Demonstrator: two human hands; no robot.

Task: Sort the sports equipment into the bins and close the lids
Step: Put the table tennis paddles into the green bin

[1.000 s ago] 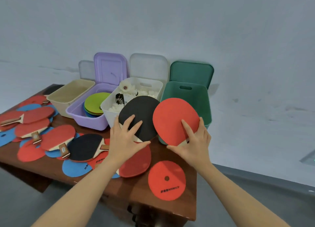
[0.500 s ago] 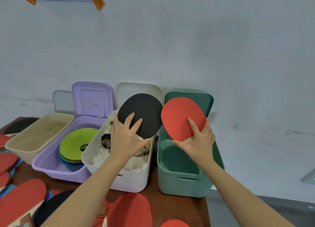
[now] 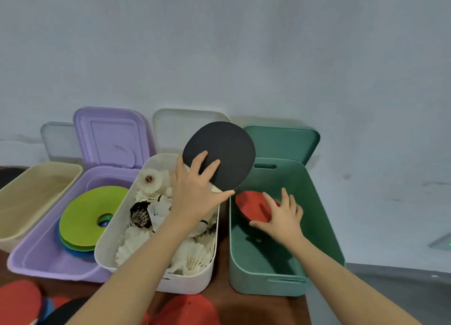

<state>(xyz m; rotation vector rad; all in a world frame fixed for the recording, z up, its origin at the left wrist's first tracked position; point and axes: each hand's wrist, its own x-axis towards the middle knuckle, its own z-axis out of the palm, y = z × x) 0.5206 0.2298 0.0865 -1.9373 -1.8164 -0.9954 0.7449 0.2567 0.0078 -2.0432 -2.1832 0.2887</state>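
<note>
My left hand (image 3: 195, 192) grips a black-faced table tennis paddle (image 3: 224, 151) by its handle, held up over the seam between the white bin (image 3: 195, 279) and the green bin (image 3: 327, 217). My right hand (image 3: 284, 213) is down inside the green bin, holding a red-faced paddle (image 3: 252, 206) low near the bin's left wall. The white bin holds several white shuttlecocks (image 3: 188, 254). The green bin holds nothing else that I can see.
A purple bin (image 3: 36, 261) holds stacked green and blue flat discs (image 3: 85, 214). A beige bin (image 3: 29, 192) stands at far left. All lids lean against the wall behind; the green lid (image 3: 285, 141) is upright. More red and black paddles (image 3: 188, 310) lie on the wooden table's near edge.
My right hand has lowered the red paddle from above the green bin down into it. My left hand has shifted the black paddle rightward. The view has moved closer to the bins.
</note>
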